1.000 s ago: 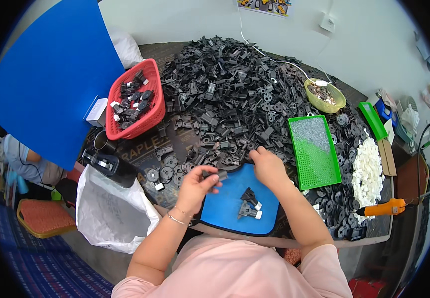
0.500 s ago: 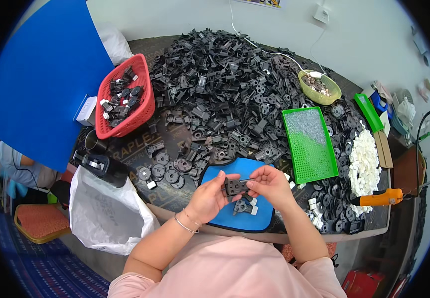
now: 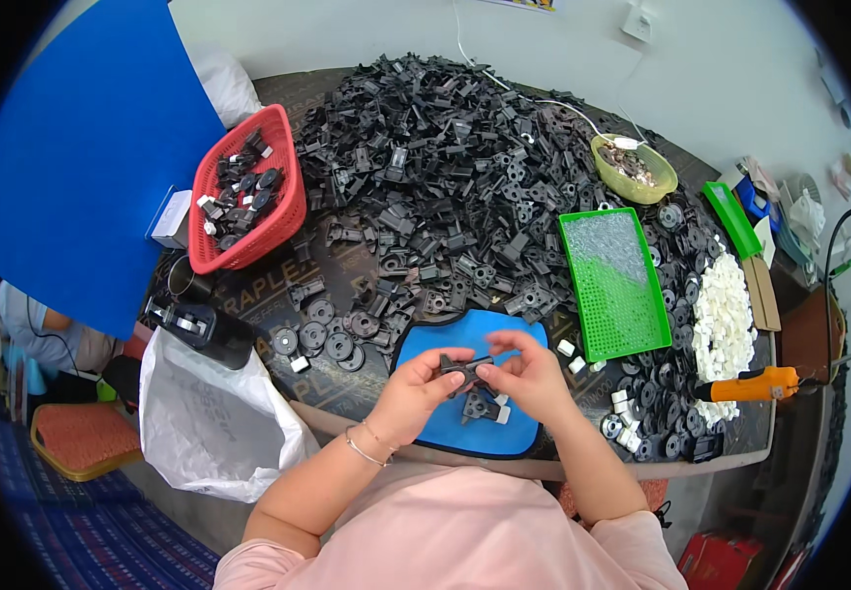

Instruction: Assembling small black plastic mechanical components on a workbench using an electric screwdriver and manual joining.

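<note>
Both hands meet over a blue mat (image 3: pixel 435 426) at the table's front edge. Closed round the left side of a black plastic bracket (image 3: pixel 466 368) is my left hand (image 3: pixel 418 391). My right hand (image 3: pixel 527 378) grips the same bracket from the other side, thumb on it and index finger raised in a curl. The fingers cover parts of the bracket. Just below it, a second black part with a white block (image 3: pixel 486 407) lies on the mat.
A large heap of black brackets (image 3: pixel 445 167) fills the table's back. At left are a red basket (image 3: pixel 295 211), a black tape dispenser (image 3: pixel 219 334) and a white bag (image 3: pixel 219 413). At right sit a green tray (image 3: pixel 632 346), white pieces (image 3: pixel 726 320), black wheels (image 3: pixel 657 403) and an orange electric screwdriver (image 3: pixel 755 385).
The bracket has been tipped from its flat, hole-studded face to a narrower side. My right hand has shifted slightly left, and the thin rod seen at its fingertips is no longer distinct.
</note>
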Action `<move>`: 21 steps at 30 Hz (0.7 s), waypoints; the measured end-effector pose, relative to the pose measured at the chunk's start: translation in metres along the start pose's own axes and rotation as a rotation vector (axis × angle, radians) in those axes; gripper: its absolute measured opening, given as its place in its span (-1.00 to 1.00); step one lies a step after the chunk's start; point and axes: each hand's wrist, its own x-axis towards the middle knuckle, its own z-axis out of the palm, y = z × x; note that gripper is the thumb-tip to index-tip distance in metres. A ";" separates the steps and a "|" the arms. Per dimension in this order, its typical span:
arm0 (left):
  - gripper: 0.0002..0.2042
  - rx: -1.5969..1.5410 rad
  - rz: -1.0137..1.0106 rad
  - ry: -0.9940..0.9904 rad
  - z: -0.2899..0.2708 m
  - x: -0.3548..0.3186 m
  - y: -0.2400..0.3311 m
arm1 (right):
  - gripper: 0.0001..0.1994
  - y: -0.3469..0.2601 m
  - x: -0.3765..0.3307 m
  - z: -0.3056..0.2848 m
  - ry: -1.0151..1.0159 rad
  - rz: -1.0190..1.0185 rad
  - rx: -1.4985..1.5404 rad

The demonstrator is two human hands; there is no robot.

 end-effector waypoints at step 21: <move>-0.70 0.489 0.152 0.103 0.001 0.012 0.011 | -0.80 0.027 0.002 -0.060 0.212 0.055 -1.448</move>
